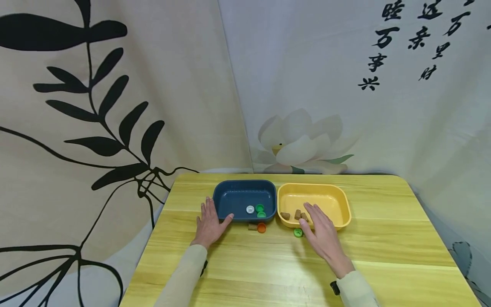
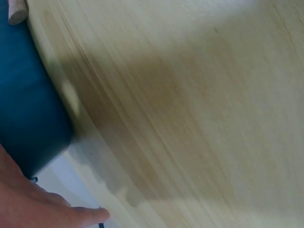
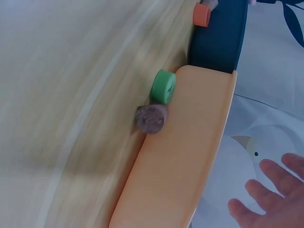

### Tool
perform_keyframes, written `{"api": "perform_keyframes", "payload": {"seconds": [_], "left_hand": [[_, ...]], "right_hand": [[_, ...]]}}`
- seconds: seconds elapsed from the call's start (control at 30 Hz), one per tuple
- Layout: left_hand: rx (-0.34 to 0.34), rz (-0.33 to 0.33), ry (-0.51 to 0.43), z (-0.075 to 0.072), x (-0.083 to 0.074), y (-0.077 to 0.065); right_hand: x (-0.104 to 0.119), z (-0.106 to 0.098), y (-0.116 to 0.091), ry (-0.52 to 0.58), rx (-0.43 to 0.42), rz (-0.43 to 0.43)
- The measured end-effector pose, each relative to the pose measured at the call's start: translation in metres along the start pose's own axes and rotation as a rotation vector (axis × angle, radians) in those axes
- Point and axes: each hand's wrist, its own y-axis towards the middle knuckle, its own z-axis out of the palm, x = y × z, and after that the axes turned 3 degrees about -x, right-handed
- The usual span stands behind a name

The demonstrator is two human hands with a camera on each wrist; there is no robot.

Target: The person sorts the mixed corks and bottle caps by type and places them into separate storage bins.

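Beside the near left corner of a dark blue tray (image 1: 230,187) is my left hand (image 1: 209,226), fingers extended and thumb spread along the tray's front. My right hand (image 1: 322,234) hovers over the front rim of a yellow tray (image 1: 337,200), its fingers loosely extended with nothing in them. Inside the blue tray lie a white bottle cap (image 1: 250,209) and green caps (image 1: 259,207). The yellow tray holds several corks (image 1: 285,215). A green cap (image 3: 164,87) and a cork (image 3: 152,118) stand against the yellow tray's front; my right hand hides that cork in the head view.
Along the blue tray's front, a cork (image 1: 252,227) and an orange cap (image 1: 261,227) lie side by side on the wooden table (image 1: 268,273). The trays stand close together near the table's back edge. Behind it hangs a printed curtain (image 1: 184,85).
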Motion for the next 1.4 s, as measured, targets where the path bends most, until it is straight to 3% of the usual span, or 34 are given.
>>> {"api": "perform_keyframes", "payload": {"seconds": [0.43, 0.9, 1.4], "left_hand": [[0.025, -0.025, 0.012, -0.003, -0.002, 0.000], [-0.005, -0.015, 0.016, -0.001, -0.002, -0.001], [0.004, -0.016, 0.014, -0.001, -0.001, 0.001]], "right_hand": [[-0.005, -0.009, -0.027, -0.060, 0.027, -0.078], [-0.012, -0.004, -0.046, -0.135, 0.068, -0.141], [-0.007, 0.016, -0.047, -0.269, 0.258, -0.079]]}}
